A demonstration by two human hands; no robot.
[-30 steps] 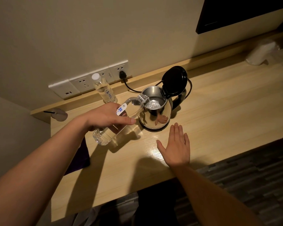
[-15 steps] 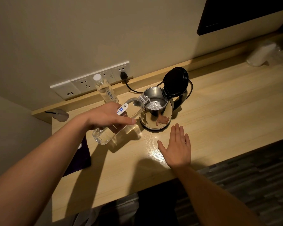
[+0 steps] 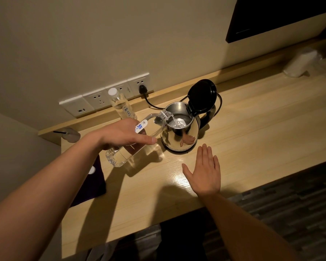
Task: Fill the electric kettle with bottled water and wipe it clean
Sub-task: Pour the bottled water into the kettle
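kettle base [image 3: 179,150] mostly hidden, bottle label [image 3: 140,126] text unreadable

The kettle [image 3: 179,136] has a mirror-bright steel body and a black lid [image 3: 202,95] and handle. The tilted bottle [image 3: 132,142] is clear, with a white label printed in blue; the upright second bottle [image 3: 121,105], at eleven o'clock from the kettle, is clear with a white cap. The desk [image 3: 252,129] is pale wood with fine straight grain. The socket strip [image 3: 105,95] is white, its plug [image 3: 141,89] black. At eight o'clock lies a dark purple cloth [image 3: 91,185]. The floor [image 3: 290,204] shows grey plank stripes.
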